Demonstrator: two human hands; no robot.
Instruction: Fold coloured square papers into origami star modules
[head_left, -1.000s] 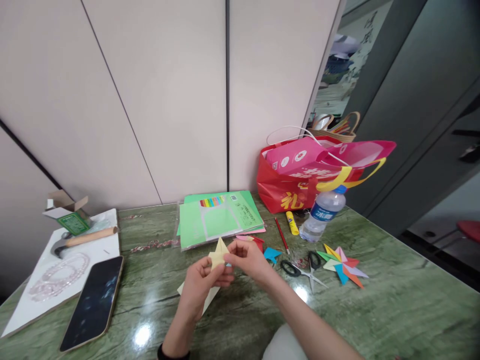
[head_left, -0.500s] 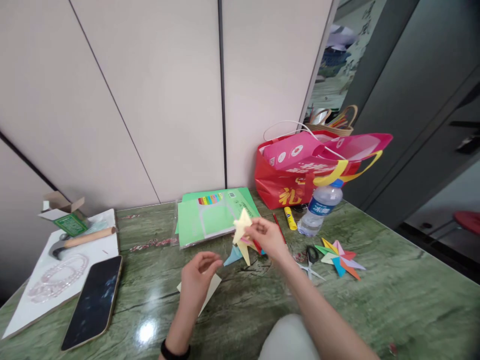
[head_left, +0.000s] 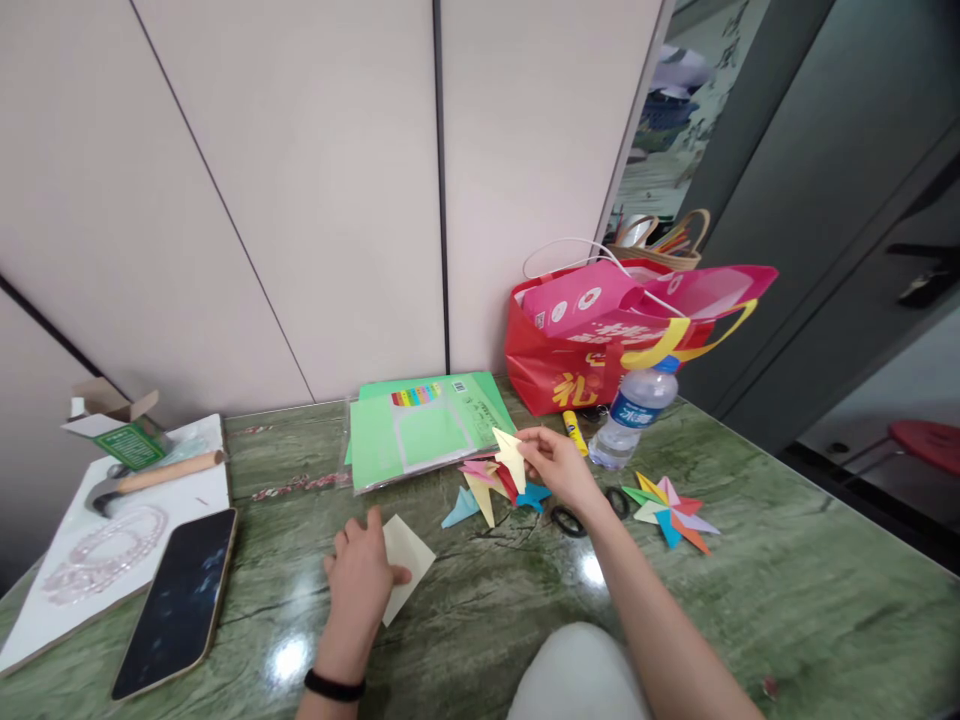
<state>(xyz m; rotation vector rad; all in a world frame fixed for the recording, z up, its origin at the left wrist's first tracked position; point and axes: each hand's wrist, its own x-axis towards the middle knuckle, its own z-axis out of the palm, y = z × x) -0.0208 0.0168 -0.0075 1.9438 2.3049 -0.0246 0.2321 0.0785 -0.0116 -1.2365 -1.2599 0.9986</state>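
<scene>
My right hand (head_left: 559,468) pinches a folded pale yellow paper piece (head_left: 510,460) above the table. Below it lie several folded paper pieces: a light blue one (head_left: 460,507), a yellow one (head_left: 482,494), a pink one (head_left: 477,470) and a darker blue one (head_left: 533,497). My left hand (head_left: 360,570) rests at the left edge of a flat pale yellow paper sheet (head_left: 409,562), fingers apart and thumb reaching over the paper. Black scissor handles (head_left: 568,520) show beside my right forearm, which hides the rest. Farther right lies a many-coloured folded paper star (head_left: 673,512).
Green paper packs (head_left: 409,425) lie against the wall. A red bag (head_left: 559,370), water bottle (head_left: 634,415) and yellow glue stick (head_left: 575,432) stand or lie behind my right hand. At left are a phone (head_left: 180,600), hammer (head_left: 161,475), bead strings (head_left: 109,555) and small box (head_left: 124,430).
My left hand has moved left and down onto the paper sheet, its fingers spreading. My right hand has shifted slightly right with the folded piece, which is turned to another angle.
</scene>
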